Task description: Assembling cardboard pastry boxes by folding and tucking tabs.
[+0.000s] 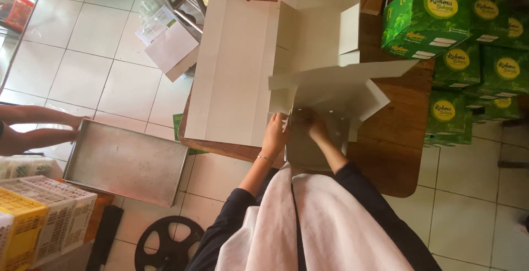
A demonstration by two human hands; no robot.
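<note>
Both hands, left hand (275, 134) and right hand (314, 125), have fingers pinched on the half-folded white carton (325, 92) mid-frame on the desk (397, 155); looks light, floppy cardboard, best gripped along creases

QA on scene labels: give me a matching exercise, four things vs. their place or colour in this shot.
Things:
1. white carton
2. metal tray
3. green boxes
4. black wheel

Places:
A. stacked at the right of the table
B. on the floor tiles, bottom of the view
C. half-folded on the wooden table, at both hands
D. left, beside the crates

Pairs: 1-C, 2-D, 3-A, 4-B
</note>
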